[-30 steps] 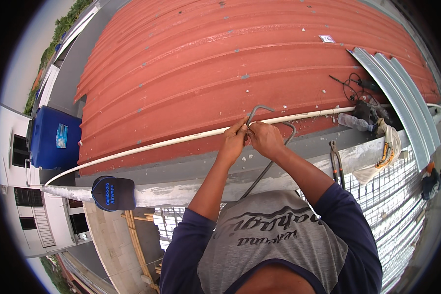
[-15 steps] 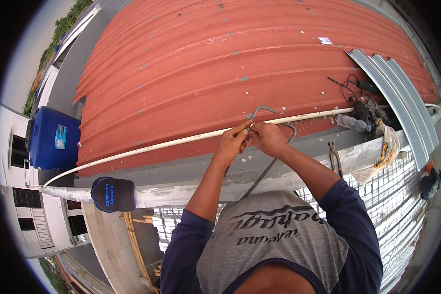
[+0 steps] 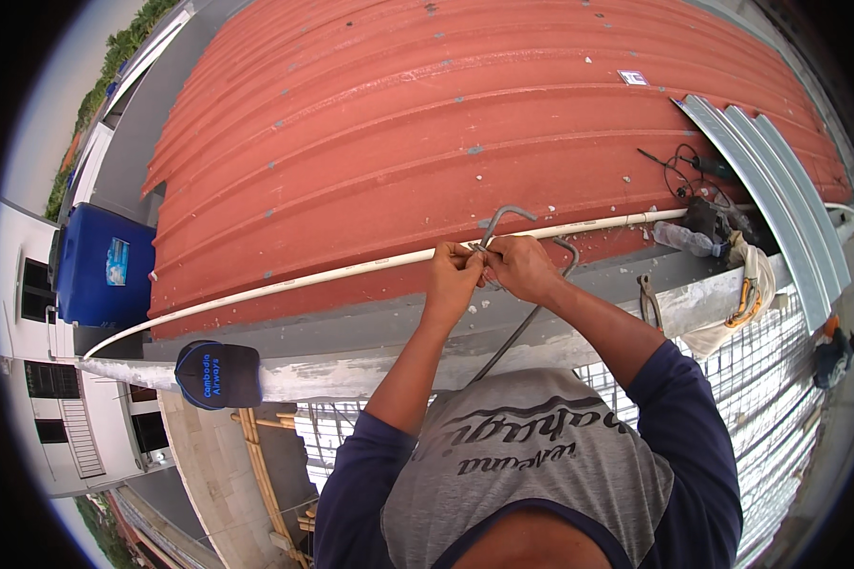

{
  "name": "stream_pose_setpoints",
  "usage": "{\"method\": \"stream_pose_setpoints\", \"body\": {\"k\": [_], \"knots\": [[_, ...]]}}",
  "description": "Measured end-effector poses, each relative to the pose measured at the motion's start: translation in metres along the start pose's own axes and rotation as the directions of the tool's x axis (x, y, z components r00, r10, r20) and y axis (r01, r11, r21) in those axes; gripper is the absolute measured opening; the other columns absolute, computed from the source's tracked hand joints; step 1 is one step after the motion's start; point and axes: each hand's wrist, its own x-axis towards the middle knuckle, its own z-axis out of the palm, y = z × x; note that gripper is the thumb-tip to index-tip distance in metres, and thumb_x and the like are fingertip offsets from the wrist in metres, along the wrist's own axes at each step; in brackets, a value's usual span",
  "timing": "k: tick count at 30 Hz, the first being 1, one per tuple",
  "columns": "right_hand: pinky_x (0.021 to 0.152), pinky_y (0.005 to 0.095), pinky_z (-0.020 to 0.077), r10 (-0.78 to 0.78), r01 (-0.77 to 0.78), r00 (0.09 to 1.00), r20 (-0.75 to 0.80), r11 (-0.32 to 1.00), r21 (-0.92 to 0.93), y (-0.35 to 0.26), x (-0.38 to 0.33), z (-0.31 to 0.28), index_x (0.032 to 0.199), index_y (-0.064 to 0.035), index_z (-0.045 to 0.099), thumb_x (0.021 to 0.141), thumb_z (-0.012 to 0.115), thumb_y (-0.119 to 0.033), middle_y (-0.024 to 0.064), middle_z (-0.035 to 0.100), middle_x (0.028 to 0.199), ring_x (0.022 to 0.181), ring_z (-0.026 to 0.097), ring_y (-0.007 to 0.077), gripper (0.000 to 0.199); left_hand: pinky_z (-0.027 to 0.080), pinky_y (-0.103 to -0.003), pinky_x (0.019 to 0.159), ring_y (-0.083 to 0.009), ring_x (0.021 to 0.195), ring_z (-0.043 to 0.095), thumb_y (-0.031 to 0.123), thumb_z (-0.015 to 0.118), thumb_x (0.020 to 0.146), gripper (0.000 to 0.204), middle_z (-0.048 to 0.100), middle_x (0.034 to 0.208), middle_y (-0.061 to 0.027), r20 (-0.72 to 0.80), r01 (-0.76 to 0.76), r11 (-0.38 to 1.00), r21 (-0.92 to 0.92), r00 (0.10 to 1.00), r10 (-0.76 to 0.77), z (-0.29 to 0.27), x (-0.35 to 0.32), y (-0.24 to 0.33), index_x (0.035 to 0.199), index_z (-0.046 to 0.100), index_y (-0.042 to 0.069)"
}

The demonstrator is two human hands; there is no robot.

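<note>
Red ribbed roof (image 3: 427, 123) filling most of the view, sloping away from a grey concrete ledge (image 3: 351, 365) along its lower edge. Blue water tank (image 3: 102, 266) off to the left, beyond the roof's edge. Silver corrugated sheets (image 3: 778, 190) lying on the roof at the far right. Long white pipe (image 3: 285, 284) running along the roof's lower edge, from far left to the right, passing between both hands. Dark blue cap (image 3: 220, 375) resting on the ledge, well left of the arms. Tangle of black cable and tools (image 3: 697, 190) on the roof to the right, with a clear plastic bottle (image 3: 681, 239) just below it. Pliers (image 3: 649, 302) on the ledge right of the right forearm. Thin grey metal rod (image 3: 517, 332) rising from the ledge between the arms, its hooked top (image 3: 503, 216) curving over the pipe. Left hand (image 3: 454, 280) closed around the pipe beside the hook. Right hand (image 3: 520, 268) touching the left, fingers pinched at the hook and pipe, possibly on a bit of tie wire, too small to be sure.
</note>
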Motion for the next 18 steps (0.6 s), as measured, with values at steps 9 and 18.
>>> {"method": "stream_pose_setpoints", "body": {"k": [9,18], "knots": [[0.068,0.0465,0.0487,0.002,-0.002,1.000,0.016,1.000,0.014,0.009,0.004,0.002,0.080,0.0000,0.067,0.086,0.057,-0.018,0.0222,0.064,0.075,0.074,0.063,0.0392,0.022,0.035,-0.022,0.043,-0.0091,0.058,0.055,0.007,0.055,0.094,0.007,0.063,0.085,-0.0093,0.210,0.080,0.996,-0.049,0.975,-0.068,-0.014,0.011,-0.012,0.090,0.050,0.005],[0.069,0.0457,0.0495,0.038,-0.036,0.992,0.117,0.999,-0.017,0.014,0.007,-0.001,0.074,0.0011,0.067,0.083,0.057,-0.019,0.0202,0.064,0.070,0.071,0.064,0.0367,0.024,0.045,-0.033,0.057,-0.0179,0.066,0.059,0.005,0.060,0.087,0.015,0.062,0.084,-0.0123,0.138,-0.154,0.907,0.392,0.985,0.108,-0.001,0.006,-0.022,0.094,0.047,0.002]]}}
